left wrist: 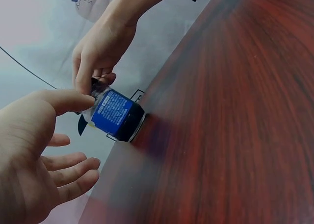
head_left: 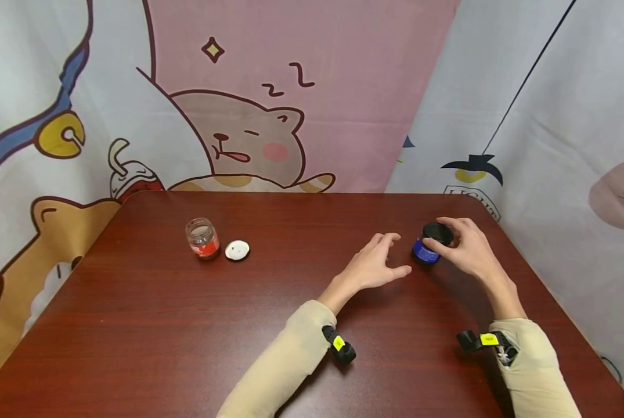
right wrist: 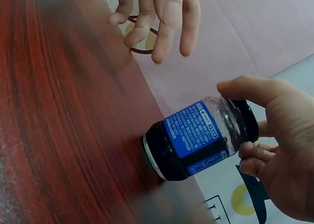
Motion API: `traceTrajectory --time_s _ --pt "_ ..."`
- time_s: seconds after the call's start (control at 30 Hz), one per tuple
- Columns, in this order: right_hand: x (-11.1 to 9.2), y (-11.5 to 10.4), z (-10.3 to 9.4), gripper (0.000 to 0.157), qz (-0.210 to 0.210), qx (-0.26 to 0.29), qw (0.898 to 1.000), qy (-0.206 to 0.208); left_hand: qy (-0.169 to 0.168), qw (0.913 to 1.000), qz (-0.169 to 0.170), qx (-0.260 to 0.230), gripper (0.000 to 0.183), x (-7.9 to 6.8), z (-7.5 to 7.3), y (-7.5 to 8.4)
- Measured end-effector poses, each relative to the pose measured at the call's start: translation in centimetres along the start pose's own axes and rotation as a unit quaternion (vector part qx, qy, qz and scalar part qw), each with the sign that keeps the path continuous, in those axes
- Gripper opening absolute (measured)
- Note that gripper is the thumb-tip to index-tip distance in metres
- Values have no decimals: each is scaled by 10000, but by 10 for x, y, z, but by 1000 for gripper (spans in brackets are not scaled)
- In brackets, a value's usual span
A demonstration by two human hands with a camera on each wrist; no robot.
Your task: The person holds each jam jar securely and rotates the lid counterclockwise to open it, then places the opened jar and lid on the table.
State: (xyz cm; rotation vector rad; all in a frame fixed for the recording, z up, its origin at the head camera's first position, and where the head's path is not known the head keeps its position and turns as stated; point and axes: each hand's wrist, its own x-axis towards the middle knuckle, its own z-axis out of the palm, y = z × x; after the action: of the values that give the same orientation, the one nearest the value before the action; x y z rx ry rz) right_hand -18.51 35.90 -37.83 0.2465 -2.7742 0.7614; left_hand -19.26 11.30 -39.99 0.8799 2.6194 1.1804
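1. Two hands flank the blue-labelled jar [head_left: 425, 252], which stands toward the far right corner of the red-brown table [head_left: 186, 319]. Its long axis is vertical, square to the tabletop, with the dark lid [head_left: 437, 233] uppermost.

2. Right hand [head_left: 468, 247]: the nearer of the pair, and in contact. Thumb and fingers are clamped about the lid, the thumb on the near side and the fingers on the far side in the head view. The palm lies to the right of the jar.

3. Left hand [head_left: 370, 266]: fingers spread, thumb well apart from them, nothing held. The jar lies just to the right of these fingertips, and the gap between thumb and fingers faces its labelled side. The right-wrist view shows a clear space between the left fingers and the glass; in the left-wrist view the thumb merely overlaps the jar's outline.

4. Key relation: the lid sits within the right-hand grip, while the jar's body, below it, lies sideways from the left hand.

5. Remaining objects: a red-labelled jar [head_left: 204, 241], lidless, stands toward the table's left side, with a white disc [head_left: 237, 250] lying flat just beside it.
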Motion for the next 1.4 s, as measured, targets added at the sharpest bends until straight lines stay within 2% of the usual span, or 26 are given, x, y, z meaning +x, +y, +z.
traceTrajectory --time_s 0.43,0.67,0.87,1.1,1.4 --pt "1 -3 0 58 148 56 9998 -87 -115 9996 -101 -240 76 12 12 4" --pt "0 -3 2 53 -19 -30 10000 -7 -90 9990 -124 -413 73 16 21 6" --pt "-1 -3 4 50 -48 57 10000 -18 -175 9992 -114 -344 69 18 30 6" --pt "0 -4 5 49 -137 145 9998 -31 -3 9991 -266 -327 65 23 39 7" --pt "1 0 7 47 -465 158 9986 174 89 9988 -425 -220 70 29 45 10"
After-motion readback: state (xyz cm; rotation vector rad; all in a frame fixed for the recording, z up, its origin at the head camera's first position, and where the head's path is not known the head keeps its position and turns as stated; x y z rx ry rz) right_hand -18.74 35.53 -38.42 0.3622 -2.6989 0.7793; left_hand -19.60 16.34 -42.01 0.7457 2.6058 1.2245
